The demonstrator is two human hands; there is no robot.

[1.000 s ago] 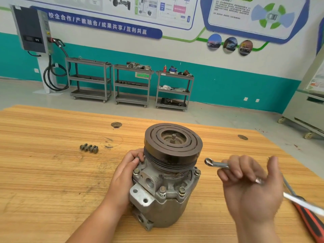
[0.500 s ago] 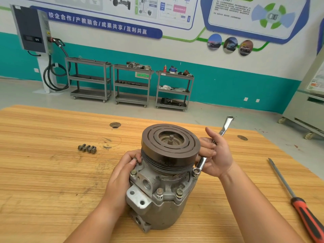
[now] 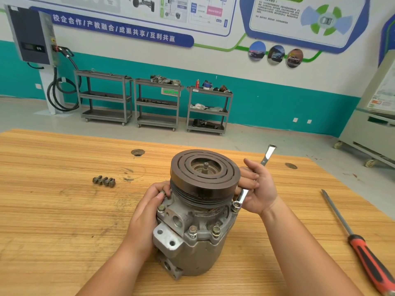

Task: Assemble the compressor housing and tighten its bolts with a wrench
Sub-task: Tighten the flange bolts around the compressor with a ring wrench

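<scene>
The grey compressor housing (image 3: 198,246) stands upright on the wooden table (image 3: 53,210), with a dark grooved pulley (image 3: 205,174) on top. Bolts sit around its flange, two at the front (image 3: 204,230). My left hand (image 3: 147,212) grips the housing's left side just under the pulley. My right hand (image 3: 258,186) holds a silver wrench (image 3: 242,196) to the right of the pulley. The wrench's ring end sits on the right flange bolt (image 3: 235,205), and its other end points up and away.
Loose bolts (image 3: 104,181) lie on the table to the left. A red-handled screwdriver (image 3: 359,240) lies along the right edge. Two round holes (image 3: 137,152) mark the tabletop. Grey shelf carts (image 3: 158,103) stand against the far wall.
My right hand swung the wrench from in front of me up to the housing's right side and set its ring end on the right flange bolt. The left hand stayed on the housing.
</scene>
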